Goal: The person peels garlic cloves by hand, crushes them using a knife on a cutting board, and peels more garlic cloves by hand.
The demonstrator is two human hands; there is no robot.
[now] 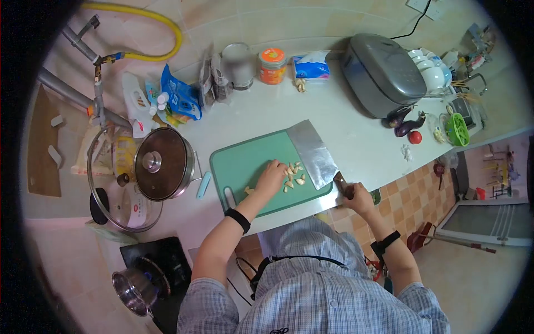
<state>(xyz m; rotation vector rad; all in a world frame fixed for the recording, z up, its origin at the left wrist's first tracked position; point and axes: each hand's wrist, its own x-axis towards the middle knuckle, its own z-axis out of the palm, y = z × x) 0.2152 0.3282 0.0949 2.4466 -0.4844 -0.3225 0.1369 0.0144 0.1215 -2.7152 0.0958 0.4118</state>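
My right hand (pixel 359 199) is wrapped round the handle of a cleaver (pixel 312 153). The broad blade lies tilted over the right edge of a green cutting board (pixel 245 158). Over the board, my left hand (pixel 271 179) has its fingers curled together at the left side of some peeled garlic cloves (pixel 291 178). Whether a clove is between those fingers is hidden. A few more garlic pieces (pixel 248 190) lie on the board beside my left wrist.
Left of the board stand a lidded pan (pixel 161 163) and a peeler-like tool with a light-blue handle (pixel 204 185). A small pot (pixel 134 292) sits by the lit stove. Behind are an orange-lidded jar (pixel 272 65), tissues (pixel 311 68) and a rice cooker (pixel 384 72); eggplants (pixel 409 121) and a tomato (pixel 415 137) lie right.
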